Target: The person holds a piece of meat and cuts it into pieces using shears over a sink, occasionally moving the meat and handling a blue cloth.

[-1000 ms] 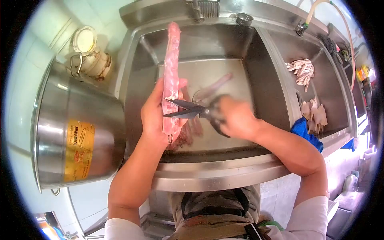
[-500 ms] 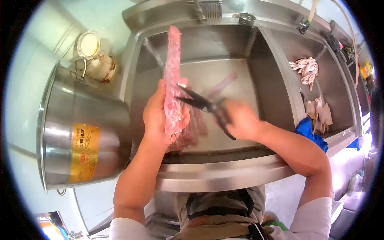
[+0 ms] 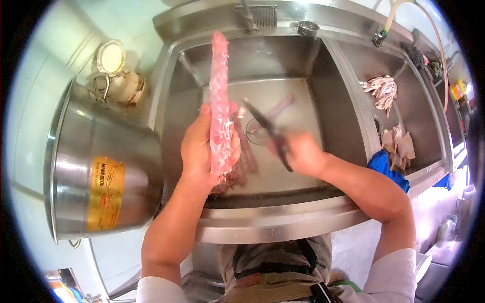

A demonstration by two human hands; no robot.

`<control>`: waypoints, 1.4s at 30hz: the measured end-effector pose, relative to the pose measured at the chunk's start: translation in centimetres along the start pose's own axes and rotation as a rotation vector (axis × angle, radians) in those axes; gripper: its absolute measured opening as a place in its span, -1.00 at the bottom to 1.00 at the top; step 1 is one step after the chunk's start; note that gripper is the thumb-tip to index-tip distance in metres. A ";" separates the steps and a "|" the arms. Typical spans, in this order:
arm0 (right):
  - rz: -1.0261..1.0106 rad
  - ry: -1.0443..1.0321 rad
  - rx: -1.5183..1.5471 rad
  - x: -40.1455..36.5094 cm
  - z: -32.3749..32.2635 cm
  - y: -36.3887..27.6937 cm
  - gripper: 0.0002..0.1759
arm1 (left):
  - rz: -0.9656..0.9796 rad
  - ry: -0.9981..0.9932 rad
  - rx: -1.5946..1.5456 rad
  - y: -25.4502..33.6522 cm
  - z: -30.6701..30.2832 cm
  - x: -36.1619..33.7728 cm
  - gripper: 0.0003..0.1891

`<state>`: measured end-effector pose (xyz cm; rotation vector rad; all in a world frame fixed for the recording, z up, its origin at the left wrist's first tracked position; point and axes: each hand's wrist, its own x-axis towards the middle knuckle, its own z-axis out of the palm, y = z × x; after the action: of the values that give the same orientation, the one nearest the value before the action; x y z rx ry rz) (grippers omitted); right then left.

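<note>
A long pink strip of raw meat (image 3: 219, 83), which looks like a neck or spine piece, stands lengthwise in the grip of my left hand (image 3: 198, 144) above the sink. My right hand (image 3: 303, 154) is wrapped around the handles of dark scissors (image 3: 263, 121), slightly blurred, with the blades pointing up and left. The blade tips are apart from the meat, and a small pale scrap (image 3: 241, 112) shows near them. Below, more raw meat pieces (image 3: 247, 156) lie on the sink floor, partly hidden by my left hand. Another thin piece (image 3: 281, 106) lies near the drain.
The steel sink (image 3: 343, 121) has a second basin holding a pile of pale meat strips (image 3: 382, 92) and flat pale pieces (image 3: 398, 146). A blue cloth (image 3: 388, 169) hangs over its edge. A large steel pot (image 3: 70, 151) stands left. A hose (image 3: 391, 17) hangs at the upper right.
The scissors have moved off the meat toward the right, and their blades have come together. A pale scrap has dropped away from the strip. My left hand keeps its hold.
</note>
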<state>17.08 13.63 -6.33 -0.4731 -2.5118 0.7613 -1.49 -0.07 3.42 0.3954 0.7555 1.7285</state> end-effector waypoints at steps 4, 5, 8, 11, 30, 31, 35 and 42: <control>-0.050 0.006 -0.101 0.8 -1.5 -1.3 -0.80 | -0.002 0.096 0.096 0.1 0.7 -0.1 -0.45; -0.062 0.012 -0.147 0.9 -1.7 -1.7 -0.79 | -0.008 0.113 0.111 0.1 0.8 0.0 -0.46; -0.004 0.007 -0.239 0.9 -1.5 -2.2 -0.81 | -0.010 0.189 0.177 -0.1 1.4 -0.2 -0.47; 0.071 -0.066 -0.288 0.7 -1.5 -1.7 -0.82 | 0.018 0.257 0.274 -0.4 2.2 -0.4 -0.45; 0.151 0.016 -0.275 1.8 -2.7 -0.4 -0.77 | -0.017 0.424 0.414 -0.3 2.8 -0.3 -0.68; 0.176 0.001 -0.251 1.9 -3.4 -0.6 -0.77 | 0.003 0.392 0.491 -0.3 2.6 -0.3 -0.73; 0.148 0.002 -0.342 2.2 -4.6 -1.6 -0.74 | 0.113 0.280 0.685 -1.1 1.5 -0.1 -0.81; 0.104 -0.011 -0.478 2.1 -4.2 -1.0 -0.75 | 0.044 0.200 0.745 -1.0 1.8 -0.6 -0.80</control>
<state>17.42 15.59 -1.95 -0.7641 -2.6916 0.1864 0.50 0.02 4.15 0.7484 1.5485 1.4889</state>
